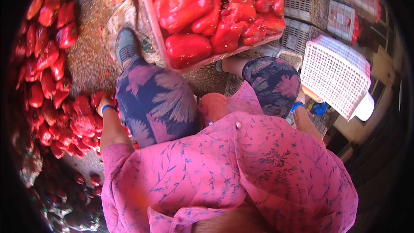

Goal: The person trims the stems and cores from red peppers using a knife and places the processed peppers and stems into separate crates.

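My left hand, with a blue band at the wrist, reaches down to the left into a heap of red bell peppers. It touches the peppers beside my knee; its fingers are mostly hidden among them. On the other side my right hand, also blue-banded, is partly covered by my knee. Its fingers do not show clearly. Right against it lies an orange-brown object whose kind I cannot make out. In front of me stands a pinkish crate filled with large red bell peppers.
A white perforated plastic basket stands tilted to my right. Grey crates are stacked behind it at the far right. More red peppers spread along the far left over the dirty floor. A blue item lies below the basket.
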A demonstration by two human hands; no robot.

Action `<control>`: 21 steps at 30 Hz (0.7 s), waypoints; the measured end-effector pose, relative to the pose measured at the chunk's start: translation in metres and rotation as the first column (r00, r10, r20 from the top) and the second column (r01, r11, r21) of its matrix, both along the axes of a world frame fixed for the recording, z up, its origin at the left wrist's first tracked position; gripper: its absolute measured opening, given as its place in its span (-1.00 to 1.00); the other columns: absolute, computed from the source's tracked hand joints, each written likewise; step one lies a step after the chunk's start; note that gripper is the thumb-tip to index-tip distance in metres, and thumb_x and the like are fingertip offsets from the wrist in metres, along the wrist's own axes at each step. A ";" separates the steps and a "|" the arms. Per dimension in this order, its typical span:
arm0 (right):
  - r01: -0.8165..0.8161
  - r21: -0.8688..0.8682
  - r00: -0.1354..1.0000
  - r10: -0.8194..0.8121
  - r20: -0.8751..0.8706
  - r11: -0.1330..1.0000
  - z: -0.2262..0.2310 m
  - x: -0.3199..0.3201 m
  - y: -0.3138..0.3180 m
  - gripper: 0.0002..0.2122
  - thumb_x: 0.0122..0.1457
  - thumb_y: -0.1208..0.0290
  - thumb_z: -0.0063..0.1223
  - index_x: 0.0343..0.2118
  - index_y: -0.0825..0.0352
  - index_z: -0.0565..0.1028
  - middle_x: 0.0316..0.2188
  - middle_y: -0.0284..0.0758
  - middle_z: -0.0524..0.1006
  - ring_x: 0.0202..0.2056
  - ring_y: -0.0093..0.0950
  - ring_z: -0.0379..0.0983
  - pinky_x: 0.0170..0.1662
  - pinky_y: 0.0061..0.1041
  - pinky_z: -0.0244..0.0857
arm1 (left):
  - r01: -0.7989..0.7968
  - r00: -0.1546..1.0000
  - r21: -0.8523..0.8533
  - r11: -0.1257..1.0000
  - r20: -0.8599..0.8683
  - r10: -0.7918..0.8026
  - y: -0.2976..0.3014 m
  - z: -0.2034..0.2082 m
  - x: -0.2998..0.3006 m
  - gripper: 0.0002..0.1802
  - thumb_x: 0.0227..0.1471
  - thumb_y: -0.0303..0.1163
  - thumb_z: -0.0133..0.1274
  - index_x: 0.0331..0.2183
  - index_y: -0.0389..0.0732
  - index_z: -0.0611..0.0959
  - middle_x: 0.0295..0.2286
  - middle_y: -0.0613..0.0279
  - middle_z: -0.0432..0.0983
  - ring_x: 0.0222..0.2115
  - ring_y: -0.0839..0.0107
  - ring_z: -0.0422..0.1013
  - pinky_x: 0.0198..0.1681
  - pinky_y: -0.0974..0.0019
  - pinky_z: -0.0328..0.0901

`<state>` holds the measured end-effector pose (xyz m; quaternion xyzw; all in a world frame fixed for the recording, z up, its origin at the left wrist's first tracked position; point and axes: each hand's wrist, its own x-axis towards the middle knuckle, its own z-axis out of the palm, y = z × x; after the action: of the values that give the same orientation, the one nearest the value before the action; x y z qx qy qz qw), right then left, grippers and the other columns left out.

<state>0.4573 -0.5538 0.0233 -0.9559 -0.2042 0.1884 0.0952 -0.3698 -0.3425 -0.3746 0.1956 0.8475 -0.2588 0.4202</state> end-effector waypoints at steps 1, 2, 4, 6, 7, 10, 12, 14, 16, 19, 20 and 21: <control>-0.005 0.050 0.997 0.008 -0.071 0.999 -0.004 0.016 -0.001 -0.61 0.28 0.16 0.01 0.06 0.30 0.50 -0.09 -0.24 0.60 -0.10 -0.35 0.50 -0.02 -0.40 0.33 | -0.415 0.910 0.086 0.906 0.031 0.414 -0.027 -0.012 -0.021 -0.33 -0.26 -0.06 0.35 -0.09 -0.21 0.65 -0.03 0.12 0.56 -0.10 0.29 0.49 0.02 0.26 0.35; 0.047 -0.037 0.998 -0.048 -0.040 0.998 -0.014 0.007 -0.015 -0.58 0.26 0.10 0.01 0.06 0.28 0.50 -0.09 -0.22 0.60 -0.09 -0.31 0.51 -0.03 -0.37 0.33 | -0.475 0.880 0.140 0.869 0.044 0.474 -0.013 -0.015 -0.023 -0.34 -0.24 -0.06 0.33 -0.08 -0.21 0.65 -0.03 0.12 0.56 -0.10 0.28 0.48 0.03 0.25 0.35; 0.129 -0.204 0.991 -0.131 0.005 0.971 -0.030 -0.007 -0.037 -0.52 0.22 0.00 0.02 0.08 0.23 0.50 -0.10 -0.19 0.61 -0.08 -0.25 0.53 -0.03 -0.33 0.33 | -0.537 0.842 0.240 0.809 0.097 0.530 0.008 -0.003 -0.022 -0.35 -0.21 -0.07 0.30 -0.07 -0.20 0.64 -0.03 0.11 0.56 -0.09 0.27 0.48 0.04 0.23 0.34; 0.207 -0.222 0.974 -0.178 0.140 0.953 -0.023 0.022 -0.057 -0.49 0.22 -0.02 -0.02 0.13 0.21 0.47 0.01 -0.16 0.56 0.03 -0.19 0.48 0.06 -0.33 0.30 | -0.624 0.781 0.254 0.739 0.173 0.601 -0.021 0.003 -0.013 -0.37 -0.17 -0.07 0.27 -0.05 -0.20 0.63 -0.03 0.11 0.56 -0.08 0.26 0.47 0.06 0.21 0.32; 0.234 -0.235 0.963 -0.192 0.189 0.943 -0.020 0.030 -0.067 -0.48 0.22 -0.02 -0.03 0.15 0.20 0.45 0.05 -0.15 0.53 0.08 -0.17 0.46 0.10 -0.33 0.29 | -0.675 0.738 0.264 0.689 0.216 0.640 -0.037 0.011 -0.008 -0.38 -0.15 -0.08 0.25 -0.04 -0.20 0.62 -0.03 0.11 0.56 -0.07 0.25 0.47 0.06 0.20 0.32; 0.278 -0.346 0.957 -0.228 0.181 0.896 -0.039 -0.015 -0.068 -0.47 0.22 0.01 -0.04 0.18 0.19 0.44 0.12 -0.16 0.48 0.15 -0.18 0.41 0.19 -0.34 0.24 | -0.726 0.682 0.371 0.579 0.280 0.676 -0.029 0.065 -0.018 -0.40 -0.09 -0.09 0.20 -0.02 -0.19 0.61 -0.03 0.10 0.55 -0.06 0.23 0.46 0.08 0.17 0.30; 0.326 -0.377 0.940 -0.255 0.228 0.867 -0.026 -0.065 -0.026 -0.48 0.22 0.01 -0.04 0.17 0.19 0.44 0.14 -0.17 0.46 0.17 -0.19 0.38 0.22 -0.34 0.21 | -0.758 0.643 0.423 0.497 0.355 0.678 -0.011 0.093 -0.014 -0.42 -0.05 -0.09 0.16 0.00 -0.18 0.60 -0.03 0.10 0.55 -0.05 0.22 0.46 0.10 0.15 0.29; 0.406 -0.344 0.903 -0.315 0.291 0.846 -0.025 -0.066 -0.038 -0.49 0.17 -0.04 -0.02 0.13 0.11 0.49 0.08 -0.19 0.51 0.12 -0.15 0.42 0.15 -0.33 0.26 | -0.796 0.598 0.439 0.417 0.457 0.659 0.010 0.110 -0.003 -0.43 -0.01 -0.10 0.13 0.01 -0.18 0.59 -0.03 0.09 0.55 -0.04 0.21 0.45 0.11 0.12 0.28; 0.434 -0.344 0.884 -0.321 0.340 0.832 -0.043 -0.055 -0.059 -0.47 0.18 -0.04 -0.02 0.16 0.12 0.46 0.10 -0.18 0.50 0.12 -0.16 0.42 0.16 -0.33 0.26 | -0.823 0.562 0.458 0.335 0.572 0.598 0.046 0.133 0.010 -0.45 0.03 -0.10 0.09 0.03 -0.18 0.58 -0.03 0.09 0.54 -0.03 0.20 0.45 0.13 0.10 0.26; 0.534 -0.205 0.834 -0.471 0.286 0.821 -0.063 -0.045 -0.079 -0.43 0.18 -0.04 -0.07 0.21 0.14 0.40 0.15 -0.19 0.45 0.15 -0.19 0.40 0.19 -0.28 0.25 | -0.869 0.495 0.446 0.215 0.759 0.423 0.122 0.196 0.046 -0.47 0.09 -0.11 0.04 0.05 -0.17 0.57 -0.03 0.08 0.54 -0.02 0.18 0.44 0.15 0.07 0.25; 0.522 -0.181 0.841 -0.467 0.274 0.833 -0.050 -0.052 -0.055 -0.42 0.17 -0.03 -0.05 0.21 0.15 0.40 0.15 -0.19 0.45 0.14 -0.20 0.41 0.19 -0.29 0.25 | -0.889 0.457 0.426 0.166 0.818 0.349 0.144 0.223 0.060 -0.47 0.11 -0.11 0.02 0.06 -0.17 0.56 -0.03 0.08 0.54 -0.01 0.17 0.44 0.16 0.06 0.24; 0.509 -0.146 0.850 -0.470 0.237 0.848 -0.044 -0.050 -0.054 -0.43 0.17 -0.01 -0.03 0.20 0.19 0.42 0.14 -0.19 0.46 0.13 -0.21 0.42 0.17 -0.31 0.27 | -0.915 0.403 0.379 0.139 0.872 0.277 0.165 0.249 0.077 -0.48 0.13 -0.12 0.01 0.07 -0.17 0.56 -0.03 0.08 0.54 -0.01 0.16 0.44 0.16 0.05 0.24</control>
<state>0.4068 -0.6075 -0.0202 -0.9944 0.0594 0.0841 0.0220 -0.2925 -0.1779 -0.1252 0.0517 0.6515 0.4860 0.5802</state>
